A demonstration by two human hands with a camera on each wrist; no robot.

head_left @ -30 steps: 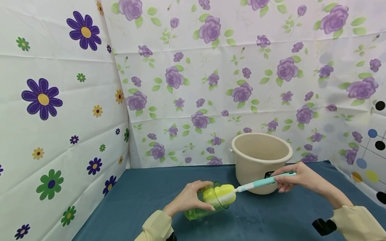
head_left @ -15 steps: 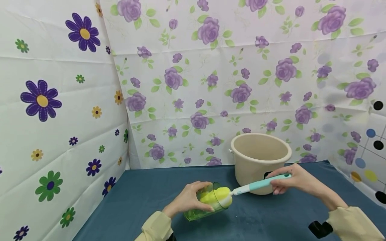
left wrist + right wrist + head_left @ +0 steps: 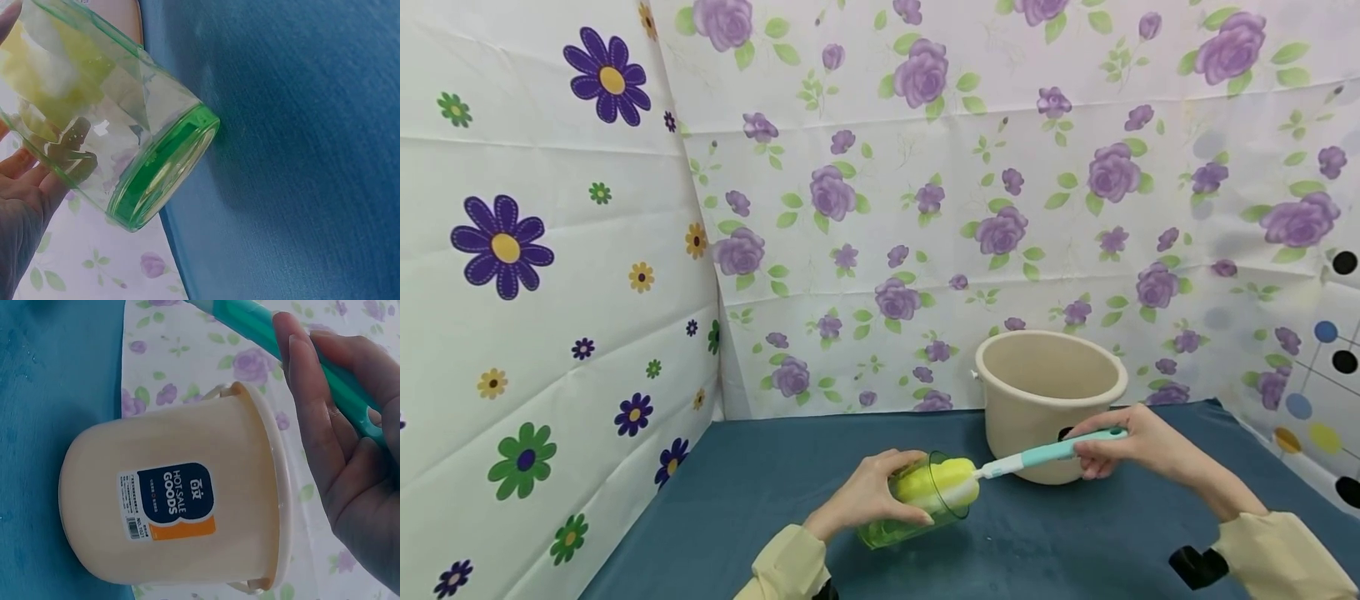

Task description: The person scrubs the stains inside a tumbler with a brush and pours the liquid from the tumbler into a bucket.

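My left hand (image 3: 872, 493) grips a clear green drinking glass (image 3: 134, 112) round its side, tilted with its mouth to the right and a little up. The yellow and white sponge head (image 3: 953, 482) of a bottle brush sits partly inside the glass, its outer end past the rim. My right hand (image 3: 1131, 446) pinches the brush's turquoise handle (image 3: 1052, 452) between thumb and fingers. In the left wrist view the thick green base (image 3: 165, 169) of the glass shows, close to the cloth; whether it touches cannot be told.
A beige bucket (image 3: 1022, 433) with a printed label (image 3: 167, 501) stands behind the brush handle. Blue cloth (image 3: 775, 483) covers the table, with water drops on it at the right. Flowered sheets (image 3: 865, 208) hang at the back and sides.
The brush has shifted a little left and deeper into the glass, then barely moved in the last half second. My right hand went with it; the left hand and glass stay in place.
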